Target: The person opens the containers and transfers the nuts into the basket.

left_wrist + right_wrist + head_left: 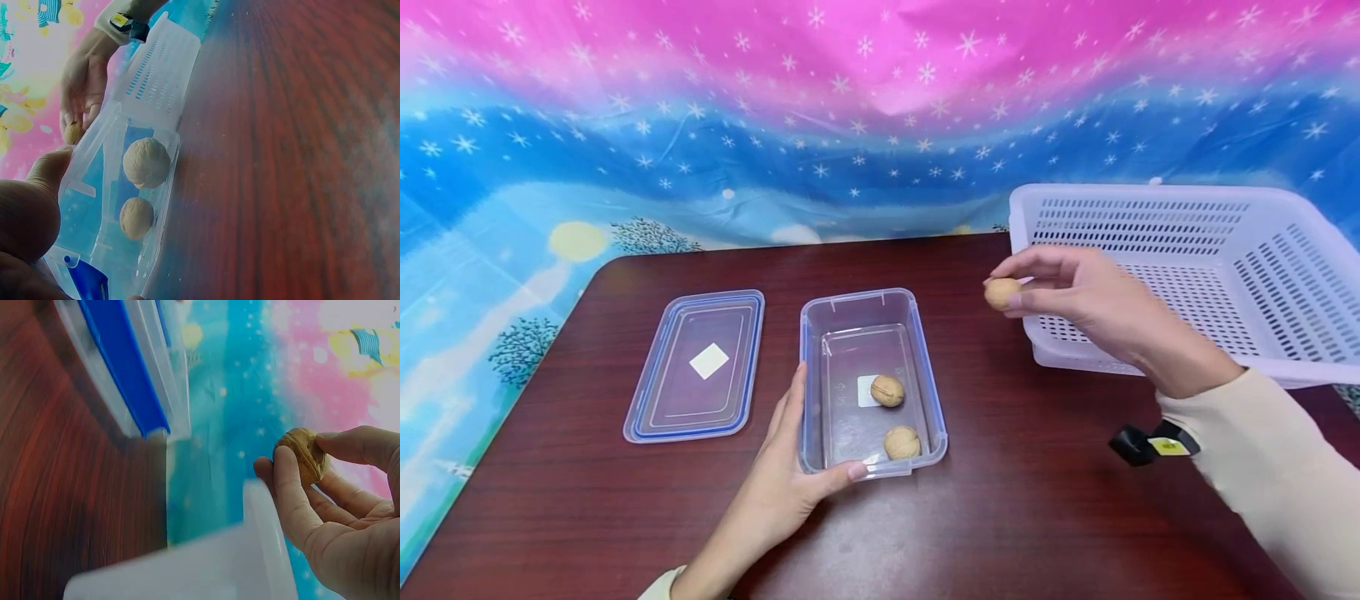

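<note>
A walnut [1002, 293] is pinched between the thumb and fingers of my right hand [1075, 292], held up at the left rim of the white basket [1120, 360]. In the right wrist view the same walnut [305, 455] shows its seam. My left hand [786, 467] grips the near left corner of a clear plastic container [929, 392], its thumb over the front rim. Inside lie two walnuts: one [887, 390] by a white label near the middle, another [902, 442] at the near right corner. The left wrist view shows both through the container's wall.
To the left, a clear lid [700, 400] with a blue seal and a white diamond sticker lies flat on the dark red wooden table [985, 500]. The perforated basket stands at the right. Behind the table hangs a pink and blue snowflake cloth [850, 125].
</note>
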A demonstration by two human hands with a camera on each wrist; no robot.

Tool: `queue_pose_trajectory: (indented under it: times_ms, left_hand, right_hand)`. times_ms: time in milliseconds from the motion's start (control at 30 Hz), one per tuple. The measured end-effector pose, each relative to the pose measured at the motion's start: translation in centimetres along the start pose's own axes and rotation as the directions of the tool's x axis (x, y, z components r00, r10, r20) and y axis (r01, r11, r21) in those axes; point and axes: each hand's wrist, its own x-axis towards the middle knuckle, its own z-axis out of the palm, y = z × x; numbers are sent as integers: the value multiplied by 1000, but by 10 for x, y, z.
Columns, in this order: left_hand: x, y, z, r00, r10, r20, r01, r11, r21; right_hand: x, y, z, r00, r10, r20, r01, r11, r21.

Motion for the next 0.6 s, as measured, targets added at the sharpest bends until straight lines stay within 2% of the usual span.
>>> queue_pose_trajectory:
  times_ms: [233, 433, 600]
  left_hand:
    - [1, -1, 1, 1000, 14, -5, -14, 1000, 2]
    - [1, 1, 0, 1000, 15, 1, -15, 1000, 1]
    - [0, 2, 0, 1000, 17, 5, -17, 1000, -2]
  right_hand:
    - [-3, 23, -36, 998, 60, -29, -56, 994, 97]
    - [-6, 47, -70, 995, 95, -35, -92, 992, 85]
    - [-7, 66, -94, 993, 119, -10, -118, 991, 60]
